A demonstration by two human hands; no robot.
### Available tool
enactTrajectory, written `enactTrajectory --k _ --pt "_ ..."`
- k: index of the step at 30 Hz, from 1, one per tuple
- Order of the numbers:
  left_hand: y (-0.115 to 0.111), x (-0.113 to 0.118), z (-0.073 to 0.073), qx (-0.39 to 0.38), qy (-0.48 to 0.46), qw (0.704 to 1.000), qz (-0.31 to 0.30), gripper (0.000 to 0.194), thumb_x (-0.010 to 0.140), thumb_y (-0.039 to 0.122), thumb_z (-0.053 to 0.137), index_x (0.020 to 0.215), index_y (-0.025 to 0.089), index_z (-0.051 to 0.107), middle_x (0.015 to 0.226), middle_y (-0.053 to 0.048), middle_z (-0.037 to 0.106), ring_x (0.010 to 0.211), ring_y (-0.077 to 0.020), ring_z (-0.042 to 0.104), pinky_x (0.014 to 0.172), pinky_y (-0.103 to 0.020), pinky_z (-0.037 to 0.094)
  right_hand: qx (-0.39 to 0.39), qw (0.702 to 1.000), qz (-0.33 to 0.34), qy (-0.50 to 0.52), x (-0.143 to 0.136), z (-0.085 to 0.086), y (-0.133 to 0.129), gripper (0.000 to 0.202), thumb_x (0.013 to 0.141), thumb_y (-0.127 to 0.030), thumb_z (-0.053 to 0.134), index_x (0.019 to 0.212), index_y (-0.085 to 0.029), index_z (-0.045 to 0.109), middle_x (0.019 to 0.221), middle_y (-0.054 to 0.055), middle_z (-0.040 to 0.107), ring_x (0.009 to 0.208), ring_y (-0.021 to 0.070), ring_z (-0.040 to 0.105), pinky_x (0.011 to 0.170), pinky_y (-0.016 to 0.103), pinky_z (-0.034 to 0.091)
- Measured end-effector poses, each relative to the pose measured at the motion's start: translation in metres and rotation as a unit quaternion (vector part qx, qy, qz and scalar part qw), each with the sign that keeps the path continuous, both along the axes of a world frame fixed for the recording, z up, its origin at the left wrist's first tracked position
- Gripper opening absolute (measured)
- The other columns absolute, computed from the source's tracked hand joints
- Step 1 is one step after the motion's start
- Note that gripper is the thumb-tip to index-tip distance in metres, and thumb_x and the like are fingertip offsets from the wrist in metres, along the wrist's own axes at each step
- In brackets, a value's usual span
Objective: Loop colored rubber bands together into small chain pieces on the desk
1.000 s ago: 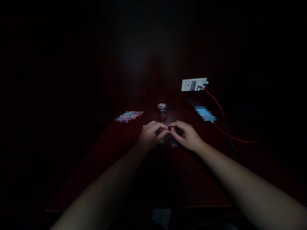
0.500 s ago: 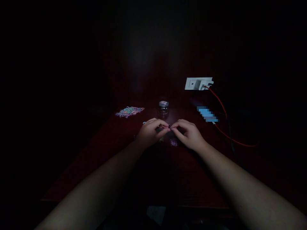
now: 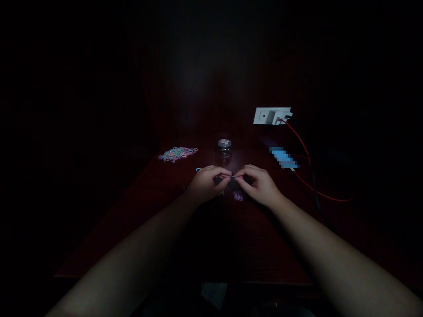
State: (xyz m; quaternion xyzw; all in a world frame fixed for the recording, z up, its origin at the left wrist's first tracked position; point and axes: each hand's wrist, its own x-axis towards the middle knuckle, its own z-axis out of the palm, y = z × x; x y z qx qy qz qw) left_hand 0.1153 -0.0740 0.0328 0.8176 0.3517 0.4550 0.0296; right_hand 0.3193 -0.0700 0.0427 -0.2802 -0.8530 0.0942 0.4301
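Observation:
My left hand and my right hand meet above the middle of the dark red table. Thumb and forefinger of each are pinched on a small elastic band, which spans the short gap between the fingertips. It looks pale bluish, but the dim light blurs its details. Just below the fingers lies a small bunch of purple elastic bands. A pale bunch of bands is partly covered by my left hand. One light blue band shows behind that hand.
A heap of mixed pastel elastic bands lies at the back left. Behind my hands stands a small lidded clear jar. To the right, a phone connects by a red cable to a charger in the wall socket.
Between my fingertips, the pale band now shows more clearly as a stretched loop. Both hands stay nearly in place, and the whole view has shifted slightly.

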Motion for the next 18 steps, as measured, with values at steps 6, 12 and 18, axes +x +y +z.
enactTrajectory --k 6,12,18 --pt "0.0013 -0.0002 -0.0020 -0.020 -0.002 1.000 0.002 0.017 0.080 0.022 0.065 0.096 0.020 0.070 0.088 -0.003 0.074 0.078 -0.0149 0.066 0.073 -0.028 0.052 0.000 1.000 0.020 -0.004 -0.0004 -0.0013 0.0009 0.007 0.085 -0.019 0.060 0.084 -0.018 0.066 0.072 0.002 0.061 0.072 0.0151 0.056 0.071 0.030 0.044" --pt "0.0015 -0.0011 -0.0021 -0.037 0.002 0.999 -0.011 0.017 0.081 0.023 0.065 0.097 0.020 0.071 0.091 -0.003 0.074 0.080 -0.0150 0.066 0.074 -0.028 0.053 -0.007 0.999 0.035 -0.009 -0.0006 -0.0006 0.0016 0.006 0.085 -0.022 0.062 0.083 -0.018 0.067 0.072 0.002 0.061 0.071 0.0148 0.056 0.070 0.029 0.043" --pt "0.0010 -0.0009 -0.0011 -0.036 -0.003 0.999 -0.008 0.015 0.082 0.022 0.064 0.095 0.020 0.071 0.088 -0.003 0.073 0.077 -0.0137 0.065 0.072 -0.027 0.053 -0.010 0.999 0.037 -0.012 -0.0001 -0.0027 0.0028 0.007 0.085 -0.022 0.063 0.083 -0.018 0.067 0.072 0.002 0.061 0.071 0.0150 0.057 0.069 0.030 0.044"
